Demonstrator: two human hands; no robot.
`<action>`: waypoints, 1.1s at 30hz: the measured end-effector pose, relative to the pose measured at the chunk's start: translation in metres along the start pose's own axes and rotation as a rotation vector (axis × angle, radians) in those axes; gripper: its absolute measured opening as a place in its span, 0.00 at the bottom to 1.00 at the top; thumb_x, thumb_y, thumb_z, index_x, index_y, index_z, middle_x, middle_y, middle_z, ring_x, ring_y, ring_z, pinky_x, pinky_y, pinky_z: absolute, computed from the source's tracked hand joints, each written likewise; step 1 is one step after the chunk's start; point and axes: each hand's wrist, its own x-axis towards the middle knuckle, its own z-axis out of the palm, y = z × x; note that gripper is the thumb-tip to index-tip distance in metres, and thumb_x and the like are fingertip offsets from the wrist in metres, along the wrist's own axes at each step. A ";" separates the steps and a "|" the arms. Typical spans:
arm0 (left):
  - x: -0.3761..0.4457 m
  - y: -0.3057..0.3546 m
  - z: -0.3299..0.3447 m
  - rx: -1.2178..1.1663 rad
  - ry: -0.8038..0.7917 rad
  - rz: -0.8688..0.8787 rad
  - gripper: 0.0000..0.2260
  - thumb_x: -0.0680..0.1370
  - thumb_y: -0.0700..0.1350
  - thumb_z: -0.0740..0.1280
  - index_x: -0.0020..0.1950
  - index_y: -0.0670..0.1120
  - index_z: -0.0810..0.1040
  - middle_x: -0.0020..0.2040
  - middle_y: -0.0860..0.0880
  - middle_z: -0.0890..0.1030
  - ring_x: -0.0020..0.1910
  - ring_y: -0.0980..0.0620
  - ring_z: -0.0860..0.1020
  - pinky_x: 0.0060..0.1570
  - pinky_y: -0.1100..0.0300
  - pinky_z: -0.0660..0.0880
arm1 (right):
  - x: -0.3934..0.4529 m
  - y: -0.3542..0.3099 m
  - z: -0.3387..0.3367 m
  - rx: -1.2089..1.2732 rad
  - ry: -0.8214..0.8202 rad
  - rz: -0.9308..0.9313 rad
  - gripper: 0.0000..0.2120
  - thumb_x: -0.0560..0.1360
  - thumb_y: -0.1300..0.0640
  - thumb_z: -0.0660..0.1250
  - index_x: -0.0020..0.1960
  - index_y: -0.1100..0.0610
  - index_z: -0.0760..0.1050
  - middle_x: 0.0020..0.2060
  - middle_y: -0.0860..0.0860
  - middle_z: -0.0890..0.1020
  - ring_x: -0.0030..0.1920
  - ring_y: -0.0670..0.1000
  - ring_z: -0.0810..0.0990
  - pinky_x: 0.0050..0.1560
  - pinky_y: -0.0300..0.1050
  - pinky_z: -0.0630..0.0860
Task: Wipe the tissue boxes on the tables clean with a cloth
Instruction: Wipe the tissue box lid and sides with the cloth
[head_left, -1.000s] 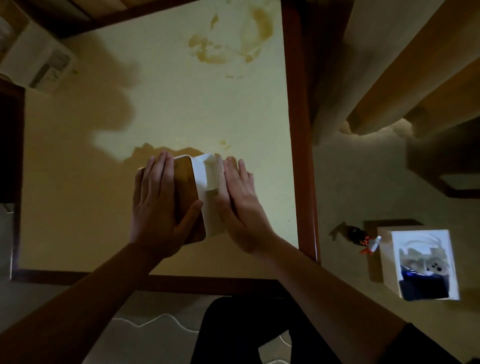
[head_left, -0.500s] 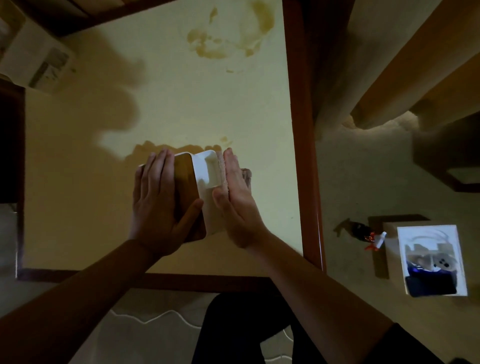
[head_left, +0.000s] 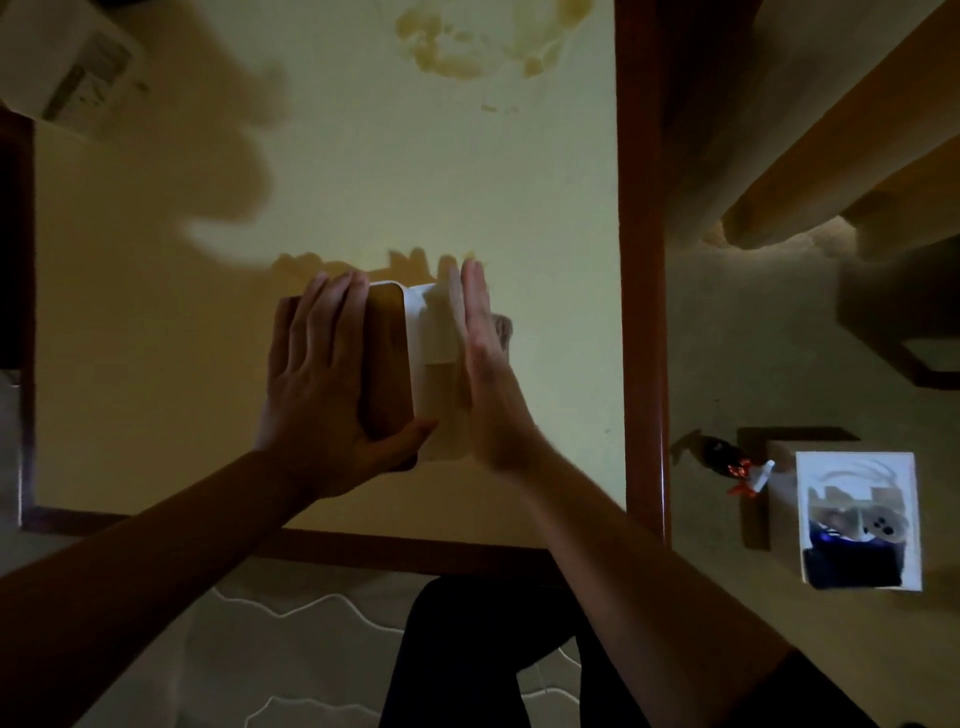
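Note:
A tissue box (head_left: 434, 332) with a white body and a brown face lies on the yellow table (head_left: 415, 171) near its front edge. My left hand (head_left: 317, 374) lies over the brown face, with its thumb hooked round the near corner, holding the box. My right hand (head_left: 488, 374) stands on edge with straight fingers against the white right side. It presses a grey-brown cloth (head_left: 503, 328) there. Only a corner of the cloth shows past my fingers.
The table has a red-brown wooden rim (head_left: 641, 260) and a brown stain (head_left: 483, 36) at the far end. A white carton (head_left: 67, 67) sits at the far left corner. On the floor to the right stand an open white box (head_left: 860, 519) and a dark wrapper (head_left: 719, 457).
My right hand has slid away from me along the box's white side, so its fingertips now reach past the far edge. A corner of cloth has come into view. My left hand stays put.

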 end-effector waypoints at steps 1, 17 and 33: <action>0.000 -0.001 0.001 0.000 -0.002 -0.006 0.56 0.71 0.78 0.61 0.82 0.35 0.57 0.79 0.37 0.63 0.82 0.35 0.57 0.78 0.33 0.53 | 0.012 -0.001 -0.002 0.023 -0.011 0.018 0.27 0.80 0.26 0.40 0.78 0.25 0.44 0.85 0.41 0.43 0.85 0.45 0.42 0.83 0.66 0.43; -0.002 -0.005 -0.001 -0.028 -0.025 0.011 0.40 0.82 0.65 0.54 0.85 0.39 0.51 0.85 0.42 0.52 0.85 0.42 0.47 0.80 0.35 0.50 | -0.067 0.028 0.022 -0.067 0.066 -0.014 0.26 0.88 0.58 0.42 0.85 0.50 0.43 0.86 0.50 0.48 0.86 0.55 0.47 0.82 0.69 0.50; -0.003 -0.008 0.001 -0.030 0.015 0.037 0.40 0.82 0.66 0.53 0.84 0.38 0.54 0.84 0.41 0.55 0.84 0.41 0.51 0.78 0.33 0.53 | -0.026 0.017 0.014 -0.089 0.037 -0.025 0.26 0.88 0.55 0.44 0.83 0.40 0.41 0.86 0.51 0.45 0.86 0.54 0.45 0.82 0.69 0.51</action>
